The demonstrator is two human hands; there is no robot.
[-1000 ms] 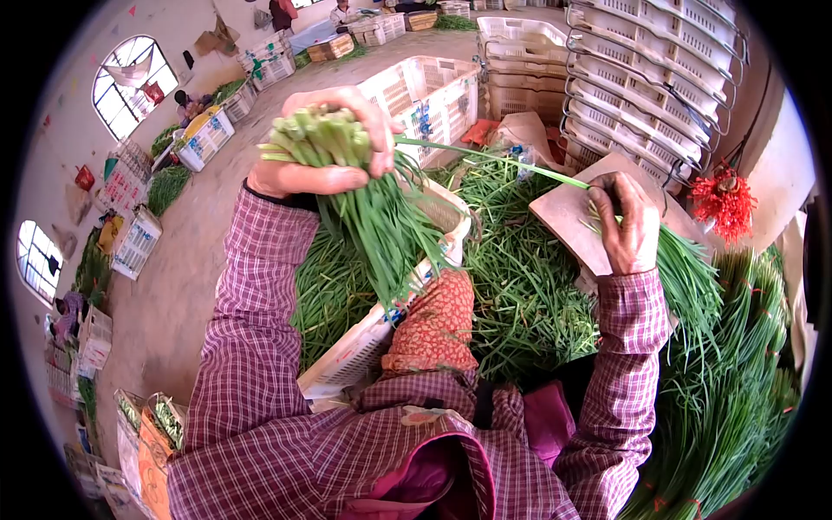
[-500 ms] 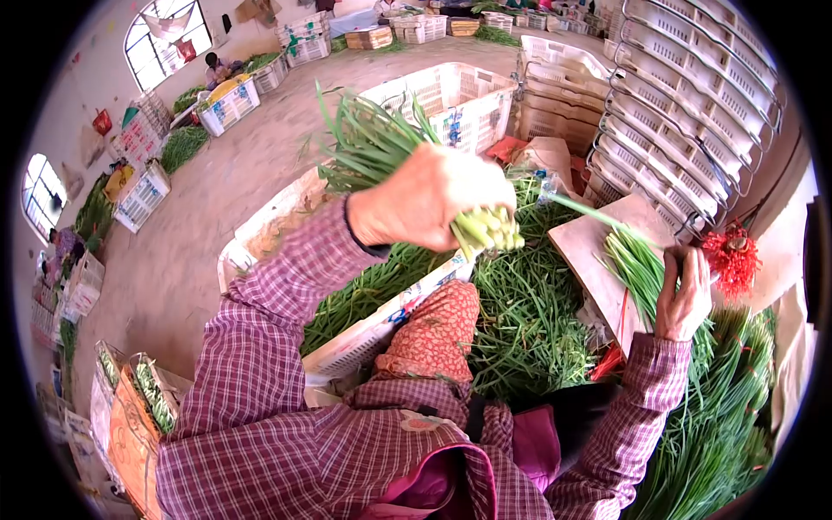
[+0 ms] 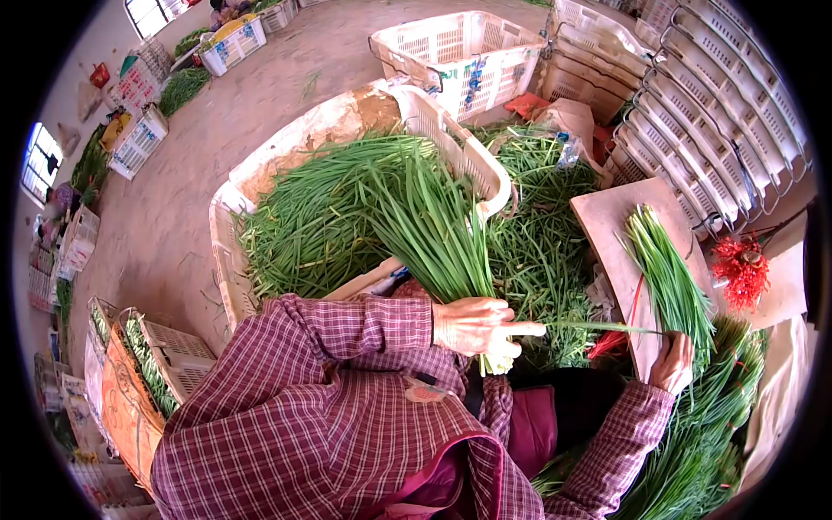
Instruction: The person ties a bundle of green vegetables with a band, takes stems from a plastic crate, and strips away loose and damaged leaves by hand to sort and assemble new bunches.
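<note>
My left hand (image 3: 475, 328) is closed around the pale stalk ends of a bunch of garlic chives (image 3: 438, 238), whose leaves fan up and away over the crate edge. Its index finger points right and meets a single chive blade (image 3: 598, 327). The other end of that blade is at my right hand (image 3: 672, 364), which has its fingers pinched together on it. Just beyond my right hand, a smaller bundle of chives (image 3: 663, 269) lies on a slanted board (image 3: 598, 212). Red ties (image 3: 611, 345) hang by the board's lower edge.
A white crate (image 3: 227, 251) of loose chives stands ahead on the left. Cut leaves (image 3: 542, 260) cover the ground beside it. Stacked crates (image 3: 724, 121) and a red tie bunch (image 3: 741, 273) are at right, above piled chive bundles (image 3: 693, 442). Another crate (image 3: 481, 74) stands behind.
My left hand has brought the bunch down and closer to my body, leaves now pointing away. My right hand has moved lower, off the small bundle, with the blade stretched level between my hands.
</note>
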